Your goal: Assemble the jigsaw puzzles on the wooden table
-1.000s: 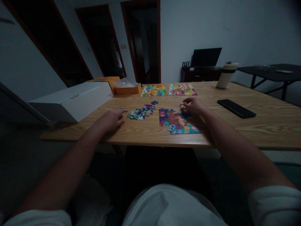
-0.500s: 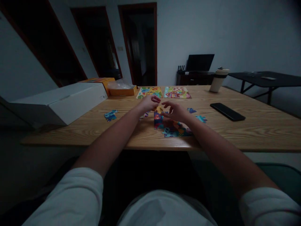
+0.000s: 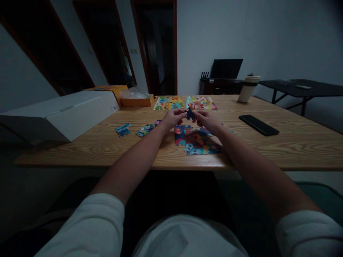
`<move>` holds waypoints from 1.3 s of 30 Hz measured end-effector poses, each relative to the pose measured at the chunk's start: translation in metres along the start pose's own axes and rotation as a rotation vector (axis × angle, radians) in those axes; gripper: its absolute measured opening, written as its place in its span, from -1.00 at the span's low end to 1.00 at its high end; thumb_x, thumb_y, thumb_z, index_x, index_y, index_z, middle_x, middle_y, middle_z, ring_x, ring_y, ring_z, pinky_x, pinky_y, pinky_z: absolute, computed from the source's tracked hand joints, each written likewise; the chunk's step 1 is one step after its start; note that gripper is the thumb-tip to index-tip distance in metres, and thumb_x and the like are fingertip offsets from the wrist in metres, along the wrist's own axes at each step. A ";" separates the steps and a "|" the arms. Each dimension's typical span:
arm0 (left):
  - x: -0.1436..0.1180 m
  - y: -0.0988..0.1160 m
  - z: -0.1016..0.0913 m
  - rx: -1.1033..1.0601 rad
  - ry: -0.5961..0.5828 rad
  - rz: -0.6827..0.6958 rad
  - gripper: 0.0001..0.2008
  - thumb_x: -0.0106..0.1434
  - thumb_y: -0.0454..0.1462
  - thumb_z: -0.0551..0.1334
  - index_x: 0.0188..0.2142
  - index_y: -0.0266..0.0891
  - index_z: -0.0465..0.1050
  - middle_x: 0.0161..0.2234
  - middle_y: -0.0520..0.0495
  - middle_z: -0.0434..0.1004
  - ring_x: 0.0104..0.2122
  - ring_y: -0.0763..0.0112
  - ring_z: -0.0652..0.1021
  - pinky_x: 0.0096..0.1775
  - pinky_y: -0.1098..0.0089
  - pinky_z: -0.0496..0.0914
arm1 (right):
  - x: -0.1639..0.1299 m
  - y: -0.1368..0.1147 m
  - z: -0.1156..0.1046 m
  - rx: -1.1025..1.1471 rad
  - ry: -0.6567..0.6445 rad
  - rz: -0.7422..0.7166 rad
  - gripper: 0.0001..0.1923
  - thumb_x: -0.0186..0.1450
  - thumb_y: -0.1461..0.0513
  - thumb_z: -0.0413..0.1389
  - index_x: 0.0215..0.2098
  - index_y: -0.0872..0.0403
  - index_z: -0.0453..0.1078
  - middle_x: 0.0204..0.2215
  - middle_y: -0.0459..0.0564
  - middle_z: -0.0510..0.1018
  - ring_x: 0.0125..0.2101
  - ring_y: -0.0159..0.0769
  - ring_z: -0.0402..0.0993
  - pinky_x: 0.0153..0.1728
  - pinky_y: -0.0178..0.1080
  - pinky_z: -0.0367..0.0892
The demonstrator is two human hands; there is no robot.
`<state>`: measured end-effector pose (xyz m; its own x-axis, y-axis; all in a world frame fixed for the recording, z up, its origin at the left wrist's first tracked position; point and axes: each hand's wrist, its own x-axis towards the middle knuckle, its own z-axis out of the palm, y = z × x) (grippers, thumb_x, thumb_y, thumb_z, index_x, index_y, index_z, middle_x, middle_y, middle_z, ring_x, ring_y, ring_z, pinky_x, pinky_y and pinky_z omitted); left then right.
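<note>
Between my two hands is a dark blue puzzle piece (image 3: 190, 114), raised over the table. My left hand (image 3: 173, 118) pinches its left side and my right hand (image 3: 207, 119) pinches its right side. Just below them lies a partly joined jigsaw puzzle (image 3: 199, 141) in blue, red and orange, its right part covered by my right forearm. Loose puzzle pieces (image 3: 145, 130) lie left of my left hand, and a small blue cluster of pieces (image 3: 123, 130) sits farther left.
Two brightly coloured puzzle pictures, a yellow-green one (image 3: 169, 103) and a red-pink one (image 3: 201, 103), lie at the far edge. A white box (image 3: 88, 110) and an orange tray (image 3: 136, 101) with plastic stand left. On the right are a black phone (image 3: 258, 125) and a lidded cup (image 3: 248, 91).
My right hand has closed from spread fingers onto the puzzle piece, which has turned from its yellowish side to a dark blue one. The view has shifted slightly.
</note>
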<state>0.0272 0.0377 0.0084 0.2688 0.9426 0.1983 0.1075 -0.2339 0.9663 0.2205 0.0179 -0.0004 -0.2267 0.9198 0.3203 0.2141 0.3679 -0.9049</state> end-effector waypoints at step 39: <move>-0.010 -0.019 0.014 1.155 -0.474 0.364 -0.56 0.35 0.02 0.08 0.12 -0.02 0.45 0.12 -0.03 0.48 0.11 0.16 0.41 0.14 0.26 0.19 | 0.008 0.034 -0.036 -0.906 -0.229 0.102 -0.71 0.27 0.13 0.15 -0.15 0.08 0.61 -0.45 0.01 0.64 -0.55 -0.35 0.38 -0.50 -0.32 0.19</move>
<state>0.0359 0.0298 -0.0139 0.7411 0.6621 0.1115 0.6508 -0.7492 0.1236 0.2602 0.0426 -0.0181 -0.3270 0.9396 0.1015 0.8793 0.3419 -0.3315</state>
